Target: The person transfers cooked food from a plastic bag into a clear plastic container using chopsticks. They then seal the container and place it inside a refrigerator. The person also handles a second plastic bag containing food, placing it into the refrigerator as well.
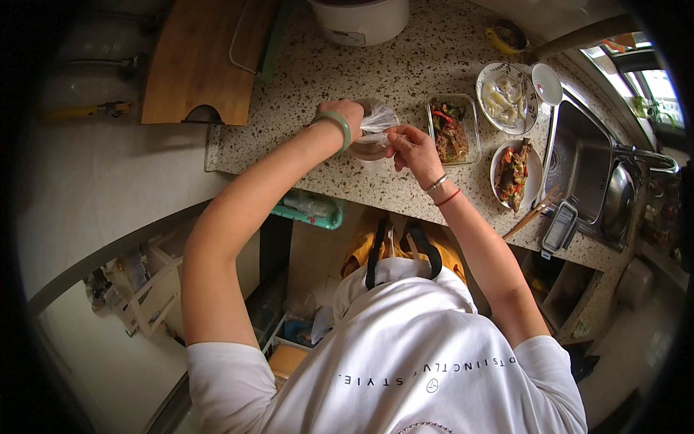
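Clear plastic film [381,117], either a bag or a loose cover, is bunched over a round bowl [370,150] on the speckled countertop. My left hand [343,116], with a green bangle at its wrist, is closed on the film at the bowl's far left side; its fingertips are partly hidden. From the right, my right hand [416,150] pinches the film's near edge between thumb and fingers. Just right of it sits a rectangular glass container [454,130] of cooked meat and peppers. What the bowl holds is hard to make out through the film.
Further right are a plate of dumpling-like pieces [504,98], a plate of cooked fish [513,173], a small white bowl [547,84], chopsticks [533,214], a container lid [560,226] and a sink [578,159]. A white cooker [365,22] stands behind; a wooden board [195,65] is left.
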`<control>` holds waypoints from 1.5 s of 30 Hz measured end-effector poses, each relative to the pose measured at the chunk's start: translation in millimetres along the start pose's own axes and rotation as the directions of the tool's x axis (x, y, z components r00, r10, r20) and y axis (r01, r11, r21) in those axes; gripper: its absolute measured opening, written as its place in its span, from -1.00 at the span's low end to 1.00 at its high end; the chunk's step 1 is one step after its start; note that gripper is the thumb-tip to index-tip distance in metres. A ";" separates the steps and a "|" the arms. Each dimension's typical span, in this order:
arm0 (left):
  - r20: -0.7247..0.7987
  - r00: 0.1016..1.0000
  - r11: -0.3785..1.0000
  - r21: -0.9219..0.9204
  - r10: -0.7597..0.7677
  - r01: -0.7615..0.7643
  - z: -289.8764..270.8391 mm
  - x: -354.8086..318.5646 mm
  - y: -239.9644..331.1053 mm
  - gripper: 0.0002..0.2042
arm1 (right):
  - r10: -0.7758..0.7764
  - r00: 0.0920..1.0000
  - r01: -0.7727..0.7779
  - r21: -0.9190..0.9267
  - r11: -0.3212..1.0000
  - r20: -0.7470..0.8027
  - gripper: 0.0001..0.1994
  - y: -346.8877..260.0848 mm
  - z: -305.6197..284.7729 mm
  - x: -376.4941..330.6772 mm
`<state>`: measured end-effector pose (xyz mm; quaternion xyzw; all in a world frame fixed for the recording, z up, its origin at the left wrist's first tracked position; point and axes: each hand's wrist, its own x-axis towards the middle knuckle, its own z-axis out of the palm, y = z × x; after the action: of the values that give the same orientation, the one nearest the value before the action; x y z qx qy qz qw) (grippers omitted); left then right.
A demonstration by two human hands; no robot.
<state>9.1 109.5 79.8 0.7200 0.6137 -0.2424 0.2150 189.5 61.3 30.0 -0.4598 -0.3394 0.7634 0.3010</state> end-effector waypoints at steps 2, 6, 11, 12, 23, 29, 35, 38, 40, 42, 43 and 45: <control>0.013 0.999 0.999 0.024 -0.031 0.030 -3.4 -2.2 8.1 -0.74 | -0.042 0.998 0.039 -0.061 0.997 -0.036 -0.81 8.9 -6.1 7.4; 0.047 0.996 0.997 -0.035 -0.074 0.075 -5.5 -1.9 8.3 -0.72 | -0.001 0.996 -0.017 -0.183 0.983 -0.093 -0.81 17.7 -7.4 0.8; 0.383 0.924 0.706 -0.659 0.018 0.260 11.2 14.1 -12.9 -0.82 | 0.133 0.990 -0.136 -0.109 0.985 -0.036 -0.81 44.6 3.8 -27.7; 0.389 0.921 0.632 -0.723 0.038 0.279 13.0 12.6 -14.9 -0.84 | 0.131 0.991 -0.131 -0.100 0.986 -0.009 -0.81 47.4 9.6 -34.0; 0.130 0.989 0.503 -0.852 -0.063 0.144 47.1 6.2 -20.9 -0.82 | 0.065 0.995 -0.063 0.026 0.998 -0.075 -0.74 30.7 -4.9 -41.7; -0.261 0.957 0.800 -0.597 -0.126 -0.057 34.7 -23.7 14.5 -0.82 | -0.110 0.983 0.092 -0.124 0.988 -0.148 -0.83 -4.9 -18.3 4.8; -0.549 0.830 0.960 -0.165 0.101 -0.225 53.4 -28.7 12.7 -0.88 | -0.362 0.932 0.306 -0.577 0.757 0.020 -0.87 -22.2 -12.5 32.0; -0.723 0.609 0.940 0.173 0.325 -0.295 67.6 -23.7 8.0 -0.95 | -0.494 0.856 0.432 -0.733 0.525 0.151 -0.89 -23.9 -16.2 48.7; -0.717 0.567 0.907 0.235 0.404 -0.349 65.9 -27.3 9.8 -0.96 | -0.512 0.831 0.472 -0.762 0.443 0.218 -0.90 -26.7 -18.5 57.6; -0.705 0.537 0.880 0.289 0.462 -0.377 64.0 -29.6 10.1 -0.94 | -0.441 0.866 0.445 -0.764 0.467 0.235 -0.89 -31.6 -15.4 67.5; -0.698 0.530 0.871 0.313 0.482 -0.380 63.3 -30.5 9.7 -0.93 | -0.406 0.882 0.427 -0.772 0.471 0.240 -0.87 -34.2 -10.6 71.5; -0.709 0.488 0.853 0.339 0.508 -0.396 62.5 -30.3 9.0 -0.91 | -0.422 0.843 0.497 -0.781 0.377 0.333 -0.83 -34.4 -3.9 84.4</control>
<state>8.8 46.5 49.1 0.8993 0.4158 0.1192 -0.0636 164.7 147.6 14.0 -0.4031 -0.7902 0.4027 0.2254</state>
